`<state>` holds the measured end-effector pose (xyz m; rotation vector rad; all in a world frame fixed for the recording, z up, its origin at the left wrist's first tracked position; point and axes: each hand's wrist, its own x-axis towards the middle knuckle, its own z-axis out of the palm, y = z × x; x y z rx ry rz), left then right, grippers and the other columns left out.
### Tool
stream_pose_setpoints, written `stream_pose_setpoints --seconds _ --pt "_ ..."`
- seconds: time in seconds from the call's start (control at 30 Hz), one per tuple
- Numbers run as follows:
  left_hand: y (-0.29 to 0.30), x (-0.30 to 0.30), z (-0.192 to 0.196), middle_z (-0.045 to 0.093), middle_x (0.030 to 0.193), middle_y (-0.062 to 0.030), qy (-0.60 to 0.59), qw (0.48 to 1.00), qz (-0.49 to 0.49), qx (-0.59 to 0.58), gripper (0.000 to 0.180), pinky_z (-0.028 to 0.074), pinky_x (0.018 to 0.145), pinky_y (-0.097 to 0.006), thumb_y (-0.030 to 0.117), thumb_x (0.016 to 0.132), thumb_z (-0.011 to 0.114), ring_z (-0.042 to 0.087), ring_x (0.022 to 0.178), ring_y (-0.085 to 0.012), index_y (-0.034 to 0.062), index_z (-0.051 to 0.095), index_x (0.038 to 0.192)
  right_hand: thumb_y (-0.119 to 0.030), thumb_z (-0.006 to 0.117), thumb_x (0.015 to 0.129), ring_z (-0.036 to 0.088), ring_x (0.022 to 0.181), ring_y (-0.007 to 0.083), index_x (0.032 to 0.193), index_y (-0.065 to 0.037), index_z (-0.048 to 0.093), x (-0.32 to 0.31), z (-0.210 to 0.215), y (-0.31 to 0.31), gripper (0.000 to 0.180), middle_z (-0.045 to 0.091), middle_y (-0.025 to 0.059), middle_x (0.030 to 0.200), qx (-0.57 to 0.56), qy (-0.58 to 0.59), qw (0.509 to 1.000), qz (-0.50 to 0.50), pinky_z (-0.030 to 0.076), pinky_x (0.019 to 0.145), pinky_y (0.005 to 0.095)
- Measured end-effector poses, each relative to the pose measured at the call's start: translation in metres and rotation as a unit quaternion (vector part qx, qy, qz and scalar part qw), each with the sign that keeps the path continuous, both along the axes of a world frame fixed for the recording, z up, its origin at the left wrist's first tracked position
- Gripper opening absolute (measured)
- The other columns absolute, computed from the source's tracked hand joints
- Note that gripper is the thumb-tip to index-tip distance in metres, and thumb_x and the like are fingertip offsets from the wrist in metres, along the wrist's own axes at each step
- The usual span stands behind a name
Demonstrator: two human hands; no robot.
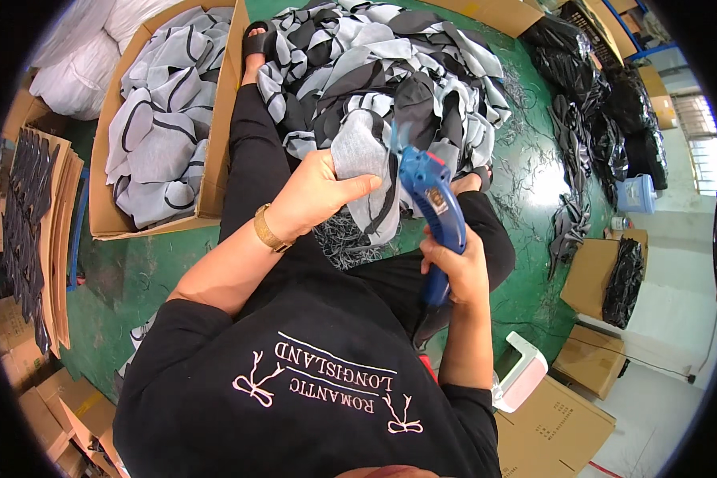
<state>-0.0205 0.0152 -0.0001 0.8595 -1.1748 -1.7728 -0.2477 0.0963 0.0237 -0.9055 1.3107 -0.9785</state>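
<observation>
My left hand (317,191) pinches a light grey fabric piece (360,145) with dark edging between thumb and fingers, and the piece hangs down in front of me. In my right hand (460,267) is a pair of blue electric scissors (434,195), gripped round the handle. Its cutting head is pointed away from me, close by the fabric's right edge; whether the blades touch the cloth I cannot make out. Beyond both hands lies a large heap of grey and black fabric pieces (358,48) between my feet. Thin dark thread trimmings (342,243) lie on the floor below the held piece.
An open cardboard box (225,119) full of similar pieces stands left of my leg. Black plastic bags (562,56) line the right side. Near my right elbow are a white and pink plastic stool (526,374) and a flat carton (558,422). More scraps litter the green floor (526,231).
</observation>
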Motion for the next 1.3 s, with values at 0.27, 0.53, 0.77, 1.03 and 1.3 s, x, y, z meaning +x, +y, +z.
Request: stream_pose_setpoints --seconds 0.27,0.53,0.77,1.03,1.3 --pt "-0.007 0.0 0.0 0.067 0.096 -0.004 0.096 0.99 0.076 0.067 0.019 0.051 0.075 -0.026 0.003 0.085 0.064 0.063 0.083 -0.0104 -0.0023 0.063 0.104 -0.006 0.07 0.071 0.058 0.057 0.0154 0.098 0.006 0.057 0.0 0.004 0.011 0.032 0.058 0.007 0.079 -0.003 0.013 1.0 0.004 0.049 0.052 0.0269" --pt "-0.005 0.0 -0.002 0.067 0.096 -0.0048 0.083 0.99 0.103 0.05 0.02 0.05 0.076 -0.026 0.002 0.085 0.064 0.063 0.083 -0.0106 -0.0026 0.063 0.104 -0.006 0.071 0.073 0.055 0.057 0.0102 0.1 0.005 0.058 -0.005 -0.007 0.033 0.032 0.058 0.0034 0.075 0.049 0.076 0.995 0.047 0.046 0.052 0.0252" --pt "-0.001 0.001 0.002 0.067 0.096 -0.003 0.049 0.996 0.072 0.018 0.02 0.049 0.075 -0.025 0.002 0.085 0.063 0.062 0.083 -0.0089 -0.0013 0.064 0.105 -0.003 0.069 0.072 0.056 0.057 0.0122 0.098 0.005 0.057 -0.001 -0.007 0.028 0.03 0.058 0.0053 0.076 0.027 0.06 0.998 0.024 0.047 0.052 0.026" --pt "0.004 -0.005 0.001 0.067 0.1 -0.0035 0.106 0.991 0.031 0.074 0.023 0.05 0.079 -0.026 -0.001 0.084 0.062 0.063 0.087 -0.0107 -0.001 0.063 0.107 -0.004 0.068 0.073 0.058 0.06 0.0146 0.098 0.004 0.058 0.003 0.007 0.002 0.028 0.058 0.0065 0.079 -0.05 0.035 0.996 -0.058 0.048 0.055 0.0262" --pt "0.025 -0.025 -0.012 0.065 0.106 -0.0029 0.095 0.993 -0.055 0.043 0.027 0.049 0.083 -0.027 0.003 0.087 0.063 0.06 0.095 -0.0097 0.0014 0.06 0.113 -0.014 0.082 0.067 0.056 0.067 0.0076 0.096 0.001 0.059 0.023 -0.003 -0.03 0.04 0.061 0.002 0.076 -0.139 0.167 0.975 -0.048 0.047 0.062 0.0236"
